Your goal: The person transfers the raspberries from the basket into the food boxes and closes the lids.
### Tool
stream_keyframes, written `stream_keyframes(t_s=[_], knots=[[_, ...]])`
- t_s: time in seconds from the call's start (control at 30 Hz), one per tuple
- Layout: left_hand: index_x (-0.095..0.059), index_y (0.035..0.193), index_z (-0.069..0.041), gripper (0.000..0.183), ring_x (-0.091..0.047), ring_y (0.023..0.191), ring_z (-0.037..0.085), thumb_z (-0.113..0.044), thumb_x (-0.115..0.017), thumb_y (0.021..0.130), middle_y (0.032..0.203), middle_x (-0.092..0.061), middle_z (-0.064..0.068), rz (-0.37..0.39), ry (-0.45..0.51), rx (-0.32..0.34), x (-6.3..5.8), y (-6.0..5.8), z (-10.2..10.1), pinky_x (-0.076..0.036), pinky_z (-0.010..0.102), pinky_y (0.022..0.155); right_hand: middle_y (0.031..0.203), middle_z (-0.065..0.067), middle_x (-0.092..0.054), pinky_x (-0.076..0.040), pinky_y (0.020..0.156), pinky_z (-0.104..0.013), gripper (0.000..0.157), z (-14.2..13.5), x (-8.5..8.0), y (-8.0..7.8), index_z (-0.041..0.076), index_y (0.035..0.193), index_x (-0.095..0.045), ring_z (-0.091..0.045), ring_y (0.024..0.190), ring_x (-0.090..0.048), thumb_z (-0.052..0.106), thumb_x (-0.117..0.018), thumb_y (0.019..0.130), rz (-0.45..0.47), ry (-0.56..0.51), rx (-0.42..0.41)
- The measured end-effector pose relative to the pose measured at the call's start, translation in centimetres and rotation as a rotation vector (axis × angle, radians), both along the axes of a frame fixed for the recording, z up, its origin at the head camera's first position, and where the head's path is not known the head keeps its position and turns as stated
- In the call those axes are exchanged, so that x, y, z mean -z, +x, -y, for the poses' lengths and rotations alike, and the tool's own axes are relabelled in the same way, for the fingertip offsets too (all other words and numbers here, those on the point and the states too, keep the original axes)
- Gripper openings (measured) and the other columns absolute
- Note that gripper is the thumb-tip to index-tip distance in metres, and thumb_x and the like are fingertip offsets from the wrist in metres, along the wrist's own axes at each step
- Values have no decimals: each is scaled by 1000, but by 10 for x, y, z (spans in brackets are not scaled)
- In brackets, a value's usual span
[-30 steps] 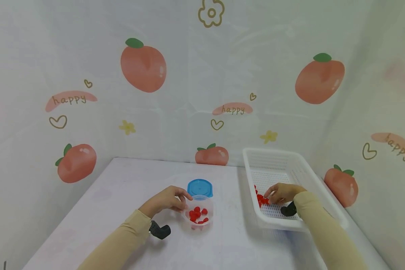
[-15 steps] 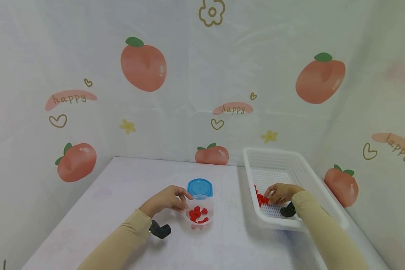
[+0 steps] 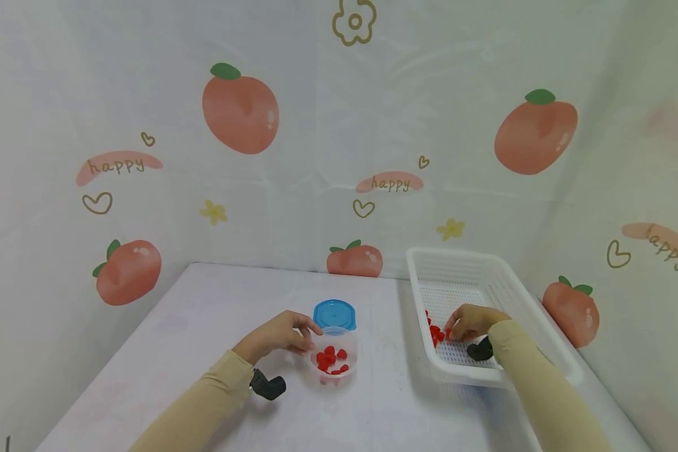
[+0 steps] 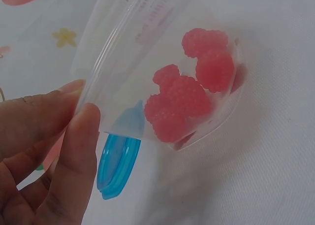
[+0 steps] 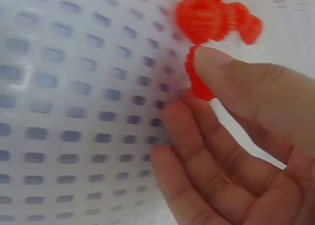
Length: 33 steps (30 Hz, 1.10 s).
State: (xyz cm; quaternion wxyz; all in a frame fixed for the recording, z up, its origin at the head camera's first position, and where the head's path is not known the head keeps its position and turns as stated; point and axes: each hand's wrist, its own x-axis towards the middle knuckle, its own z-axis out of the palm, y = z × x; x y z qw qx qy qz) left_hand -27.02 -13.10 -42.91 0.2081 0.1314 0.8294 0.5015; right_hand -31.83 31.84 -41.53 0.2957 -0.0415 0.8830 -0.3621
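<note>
Shifted slightly away from the berry cluster [image 5: 206, 19], the right hand [image 3: 471, 321] pinches 1 red berry [image 5: 198, 87] between thumb and fingers, inside the white basket [image 3: 469, 375]. The left hand [image 3: 279, 334] pinches the side of the clear tub [image 4: 123, 82], which contains several red berries [image 4: 187, 97]. Just behind the tub, the blue lid [image 3: 334, 312] lies on the table [image 3: 384, 408].

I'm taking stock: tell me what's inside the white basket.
Red berries lie by the left wall of the basket; the right hand pinches another berry. That hand and wall hide parts of the inside, so the total can't be told.
</note>
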Motion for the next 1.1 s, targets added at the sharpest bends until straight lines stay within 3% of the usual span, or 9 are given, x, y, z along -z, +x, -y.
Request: stream_keyframes(t_s=[0.17,0.37,0.43,0.53,0.67,0.73,0.9,1.0,1.1], knots=[[-70,107,-4,26,-62,67,17,-3,-73,81,83,-59,8,1,3,-3,-1,0,0,-59,30,68,86,-7,-67,-56,71,-28,24,-4,-12,0,-14,101,-61,-11,75,-60,0,-67,83,-262,-18,-1],[-71,106,-5,26,-62,67,17,-3,-74,81,83,-59,8,-9,-1,-1,-1,1,0,-59,30,68,107,-27,-62,-56,85,-44,35,-4,-24,-1,-13,116,-55,-36,96,-65,9,-64,91,-572,-84,109],[-71,106,-5,26,-62,67,17,-3,-73,81,83,-59,8,-10,1,-2,0,1,-1,-59,30,68,112,-28,-61,-56,86,-41,37,-3,-28,0,-11,119,-55,-38,100,-64,13,-64,93,-632,-98,139],[-71,106,-5,25,-62,67,17,-2,-73,81,83,-59,8,-7,2,-5,0,1,-1,-59,30,68,114,-26,-61,-54,83,-27,40,1,-34,4,-10,123,-54,-24,98,-66,17,-63,94,-708,-145,194],[-71,106,-5,26,-62,67,17,-2,-72,81,82,-59,7,-7,-2,-9,0,0,-1,-59,30,68,109,-11,-61,-51,79,-12,42,8,-42,8,-7,126,-54,0,89,-63,20,-63,94,-757,-310,275],[-71,106,-5,26,-62,67,17,-2,-72,81,82,-59,8,-7,-3,-11,0,0,-1,-59,30,68,105,0,-60,-51,80,-10,35,14,-47,11,0,123,-57,3,88,-63,18,-63,94,-756,-428,298],[-70,107,-4,27,-62,66,17,-2,-73,81,83,-58,8,-7,-6,-15,-1,0,-2,-59,30,68,98,6,-62,-53,83,-15,20,36,-63,21,18,108,-65,-2,87,-65,5,-62,93,-716,-809,317],[-70,107,-4,26,-62,66,17,-2,-72,81,82,-58,8,-3,-8,-20,-1,1,-2,-59,29,67,95,1,-63,-55,84,-21,28,53,-71,27,15,103,-68,-7,85,-67,-8,-57,91,-683,-1043,295],[-71,107,-4,26,-62,66,17,-2,-72,81,82,-59,8,0,-12,-22,-2,1,-2,-59,29,67,93,-1,-62,-55,86,-22,32,68,-77,34,11,103,-69,-10,86,-66,-14,-53,91,-654,-1176,272]])
